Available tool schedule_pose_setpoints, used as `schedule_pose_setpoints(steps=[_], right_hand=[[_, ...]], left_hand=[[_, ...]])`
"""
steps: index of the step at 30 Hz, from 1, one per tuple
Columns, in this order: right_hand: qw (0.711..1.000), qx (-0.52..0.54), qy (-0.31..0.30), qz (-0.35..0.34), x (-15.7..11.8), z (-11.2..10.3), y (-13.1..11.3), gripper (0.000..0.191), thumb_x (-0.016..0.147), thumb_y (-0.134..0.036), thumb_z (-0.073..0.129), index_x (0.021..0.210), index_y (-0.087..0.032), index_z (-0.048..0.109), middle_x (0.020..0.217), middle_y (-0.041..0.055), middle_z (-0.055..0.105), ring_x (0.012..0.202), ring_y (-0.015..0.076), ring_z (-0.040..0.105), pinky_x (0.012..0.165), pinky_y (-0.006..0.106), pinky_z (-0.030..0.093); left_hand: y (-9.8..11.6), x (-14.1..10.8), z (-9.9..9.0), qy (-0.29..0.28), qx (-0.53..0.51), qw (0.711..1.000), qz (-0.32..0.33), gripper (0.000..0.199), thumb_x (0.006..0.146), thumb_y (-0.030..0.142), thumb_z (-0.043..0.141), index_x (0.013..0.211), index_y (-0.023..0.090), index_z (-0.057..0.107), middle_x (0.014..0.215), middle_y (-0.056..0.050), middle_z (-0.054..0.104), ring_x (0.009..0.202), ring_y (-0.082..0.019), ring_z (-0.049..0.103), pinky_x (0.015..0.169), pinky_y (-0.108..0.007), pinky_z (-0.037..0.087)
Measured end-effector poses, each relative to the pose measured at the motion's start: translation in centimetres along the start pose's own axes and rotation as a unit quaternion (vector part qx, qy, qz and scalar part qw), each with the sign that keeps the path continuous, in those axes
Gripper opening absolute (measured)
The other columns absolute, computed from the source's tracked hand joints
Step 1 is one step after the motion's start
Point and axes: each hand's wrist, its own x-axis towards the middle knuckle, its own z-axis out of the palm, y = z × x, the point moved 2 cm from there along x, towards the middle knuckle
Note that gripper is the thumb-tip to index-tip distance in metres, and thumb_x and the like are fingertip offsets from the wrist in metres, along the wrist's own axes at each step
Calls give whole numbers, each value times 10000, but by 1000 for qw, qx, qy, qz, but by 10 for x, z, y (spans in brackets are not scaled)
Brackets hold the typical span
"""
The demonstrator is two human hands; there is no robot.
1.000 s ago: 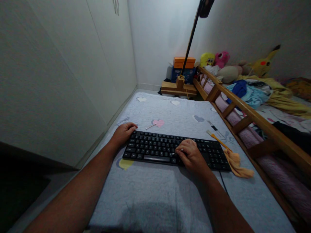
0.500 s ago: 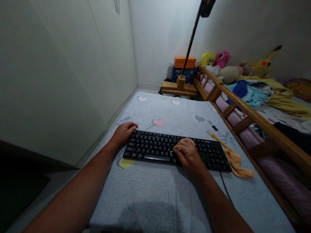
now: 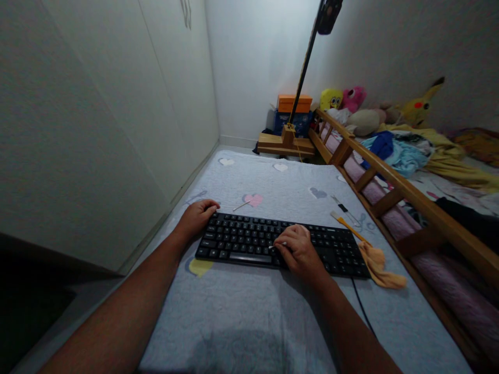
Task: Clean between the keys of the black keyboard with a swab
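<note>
A black keyboard [image 3: 241,239] lies on the bed-like surface covered by a pale heart-patterned cloth [image 3: 241,306]. My left hand [image 3: 196,215] grips the keyboard's far left corner, its fingertips curled at the edge. Over the keys right of the space bar, my right hand [image 3: 298,246] pinches a thin white cotton swab [image 3: 277,245], with the swab's tip pointing left onto the keys. Another cotton swab [image 3: 240,205] rests on the cloth just beyond the keyboard.
Right of the keyboard lie an orange cloth [image 3: 376,262], a yellow-handled brush [image 3: 346,224] and a slim tool with a black band [image 3: 343,208]. A cable [image 3: 362,306] runs toward me. A wooden rail [image 3: 390,187] borders the right; white cabinet doors [image 3: 117,130] stand left.
The swab in my right hand has shifted slightly left over the keys. My left hand keeps its place at the keyboard's corner. The whole view has tilted a little.
</note>
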Motion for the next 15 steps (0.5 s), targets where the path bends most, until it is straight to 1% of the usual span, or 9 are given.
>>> schedule_pose_setpoints(steps=[6, 15], right_hand=[[1000, -5, -11, 22, -2, -7, 2, 141, 919, -147, 581, 823, -207, 664, 823, 26, 686, 920, 211, 546, 925, 421, 328], [999, -12, -17, 25, -4, -14, 2, 156, 917, -149, 555, 808, -197, 655, 803, 33, 665, 920, 213, 542, 921, 426, 327]], left_hand=[[1, 0, 0, -1, 9, 1000, 3, 373, 806, 406, 506, 960, 154, 733, 856, -58, 734, 770, -246, 648, 740, -351, 509], [4, -1, -2, 5, 11, 1000, -4, 363, 797, 406, 504, 939, 161, 731, 864, -57, 740, 768, -245, 652, 735, -346, 513]])
